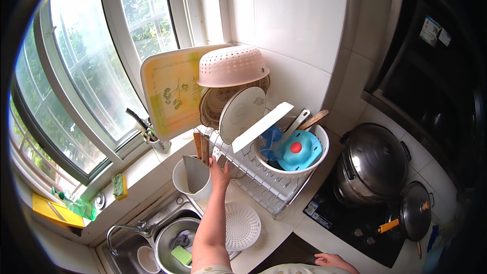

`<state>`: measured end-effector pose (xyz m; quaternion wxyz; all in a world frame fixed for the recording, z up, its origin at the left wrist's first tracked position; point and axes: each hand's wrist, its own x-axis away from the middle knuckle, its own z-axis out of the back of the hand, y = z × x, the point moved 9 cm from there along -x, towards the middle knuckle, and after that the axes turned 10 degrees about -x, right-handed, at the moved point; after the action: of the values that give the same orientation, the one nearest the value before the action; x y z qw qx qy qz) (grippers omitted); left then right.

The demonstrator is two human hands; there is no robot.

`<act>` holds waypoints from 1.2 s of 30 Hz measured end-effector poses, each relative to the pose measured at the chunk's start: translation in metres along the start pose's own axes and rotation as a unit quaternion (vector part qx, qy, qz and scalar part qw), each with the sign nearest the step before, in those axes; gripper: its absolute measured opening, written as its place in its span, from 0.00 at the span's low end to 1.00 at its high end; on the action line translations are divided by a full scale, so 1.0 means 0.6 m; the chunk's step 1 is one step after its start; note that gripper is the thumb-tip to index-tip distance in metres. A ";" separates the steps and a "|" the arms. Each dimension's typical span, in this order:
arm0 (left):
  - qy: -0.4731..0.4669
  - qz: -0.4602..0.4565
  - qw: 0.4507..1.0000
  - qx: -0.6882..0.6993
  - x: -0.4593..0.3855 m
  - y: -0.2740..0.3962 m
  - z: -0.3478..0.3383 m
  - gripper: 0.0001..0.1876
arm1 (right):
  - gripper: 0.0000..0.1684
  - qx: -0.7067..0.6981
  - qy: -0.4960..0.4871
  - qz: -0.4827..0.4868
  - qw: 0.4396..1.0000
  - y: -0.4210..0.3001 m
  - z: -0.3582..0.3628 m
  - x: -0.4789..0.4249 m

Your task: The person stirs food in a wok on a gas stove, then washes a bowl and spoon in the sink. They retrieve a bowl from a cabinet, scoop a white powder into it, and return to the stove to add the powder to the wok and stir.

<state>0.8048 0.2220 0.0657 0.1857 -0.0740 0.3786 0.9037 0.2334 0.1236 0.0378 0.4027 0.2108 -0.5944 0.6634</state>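
Observation:
My left hand [219, 175] reaches forward to the right rim of a white plastic container [180, 178]. Its fingertips are beside a pale handle [216, 153] with holes; whether they grip it is unclear. In the container stands a cleaver with a broad grey blade [196, 177], and wooden handles [197, 144] rise above the rim. Below my left forearm lies a white perforated basket [242, 226] on the counter, partly hidden by the arm. My right hand [331, 261] hangs low near the counter's front edge, fingers loosely bent, with nothing seen in it.
A wire dish rack [262, 188] holds plates [243, 114], a pink colander [233, 67] and a white basket [323, 142] of utensils. At right, a large pot [374, 163] and a lidded pan [416, 213] stand on the black cooktop [342, 224]. The sink [127, 257] contains a metal basin [161, 247].

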 end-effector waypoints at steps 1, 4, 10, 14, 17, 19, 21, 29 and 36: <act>-0.018 0.007 1.000 -0.004 -0.004 0.001 -0.010 0.38 | 0.27 -0.004 0.005 -0.006 1.000 0.003 0.002 0.002; 0.002 -0.006 1.000 -0.012 -0.036 0.017 -0.019 0.37 | 0.26 -0.049 -0.012 -0.005 0.999 0.030 0.000 0.001; -0.144 0.285 0.734 0.599 -0.147 -0.099 -0.271 0.38 | 0.06 -0.436 0.014 -0.141 0.889 0.162 -0.030 -0.049; -0.205 0.349 0.852 0.332 -0.241 -0.314 -0.297 0.43 | 0.22 -0.430 0.022 -0.134 0.893 0.178 -0.054 -0.097; -0.202 0.426 0.775 0.421 -0.201 -0.272 -0.343 0.39 | 0.22 -0.401 0.070 -0.110 0.907 0.232 -0.037 -0.101; -0.208 0.375 0.816 0.389 -0.198 -0.243 -0.321 0.36 | 0.22 -0.407 0.074 -0.129 0.901 0.198 -0.035 -0.079; -0.189 0.302 0.873 0.332 -0.201 -0.222 -0.272 0.32 | 0.23 -0.435 0.057 -0.187 0.879 0.079 -0.032 -0.014; -0.022 -0.038 0.993 0.106 -0.136 -0.060 -0.130 0.18 | 0.28 -0.371 0.045 -0.089 0.923 0.110 -0.031 -0.061; 0.004 -0.061 0.981 -0.185 -0.013 0.097 0.008 0.30 | 0.20 -0.278 0.037 0.079 0.957 0.083 -0.018 -0.060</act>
<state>0.7894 0.1858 0.1098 0.2219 -0.1334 0.2001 0.9449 0.2174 0.1253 -0.0225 0.4134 0.0178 -0.7547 0.5092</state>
